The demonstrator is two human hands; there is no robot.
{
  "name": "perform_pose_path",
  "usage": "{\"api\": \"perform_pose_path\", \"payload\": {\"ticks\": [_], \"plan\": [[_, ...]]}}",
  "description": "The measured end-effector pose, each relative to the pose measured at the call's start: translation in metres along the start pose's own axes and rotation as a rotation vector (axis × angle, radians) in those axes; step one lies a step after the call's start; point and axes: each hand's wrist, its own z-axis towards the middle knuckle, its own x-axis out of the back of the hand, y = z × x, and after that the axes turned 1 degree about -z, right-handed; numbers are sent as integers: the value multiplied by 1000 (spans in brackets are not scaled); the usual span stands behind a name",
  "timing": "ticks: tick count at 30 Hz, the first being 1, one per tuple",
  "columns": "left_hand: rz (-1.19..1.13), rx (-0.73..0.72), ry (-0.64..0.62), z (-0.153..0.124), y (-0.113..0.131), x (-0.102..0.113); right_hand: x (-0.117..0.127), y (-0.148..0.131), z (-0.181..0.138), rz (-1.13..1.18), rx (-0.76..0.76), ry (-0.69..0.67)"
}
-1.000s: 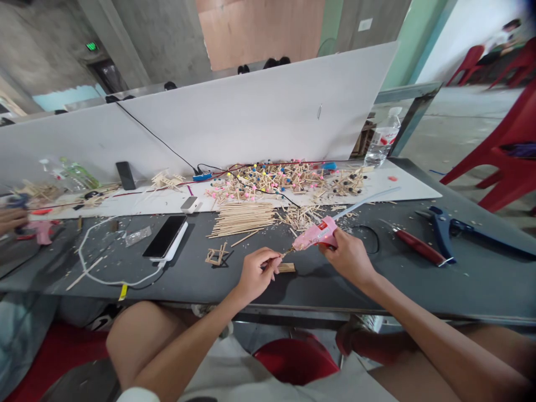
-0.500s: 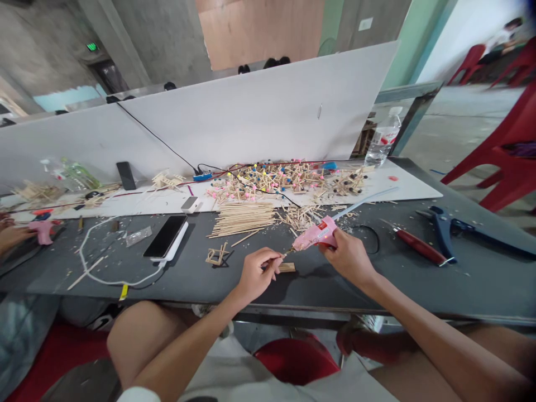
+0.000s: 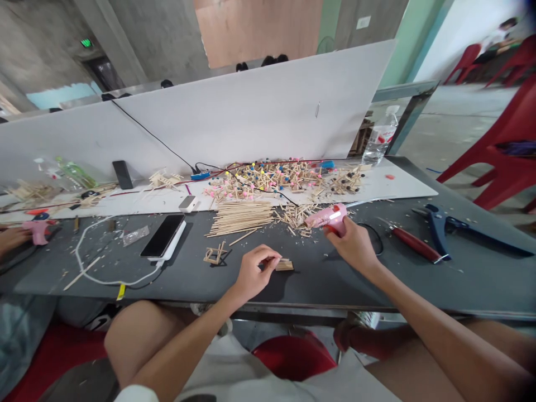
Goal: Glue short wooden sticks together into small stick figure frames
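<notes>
Head: glue gun [image 3: 323, 216] well off front edge [image 3: 318, 306]

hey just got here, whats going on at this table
A person's right hand holds a pink glue gun above the table, apart from the left hand. The left fingertips are at a small row of sticks; whether they grip a piece is too small to tell. A small stick frame sits nearby, with loose long sticks and a heap of ball-tipped stick pieces behind.
</notes>
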Motion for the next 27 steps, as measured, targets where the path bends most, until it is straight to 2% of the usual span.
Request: {"api": "perform_pose_path", "payload": {"ticks": [5,12,19,24,27], "plan": [[40,0,13,2,2,2,4,9,10,-65,-34,6],[-24,54,32,2,-2,1,1,25,29,-167,-119,-102],[41,-13,37,2,-2,1,-15,32,52,-113,-100,-103],[21,19,76,1,-3,1,-27,41,70,-10,-104,-141],[7,18,80,0,-4,0,-28,33,68,-69,-53,-28]]}}
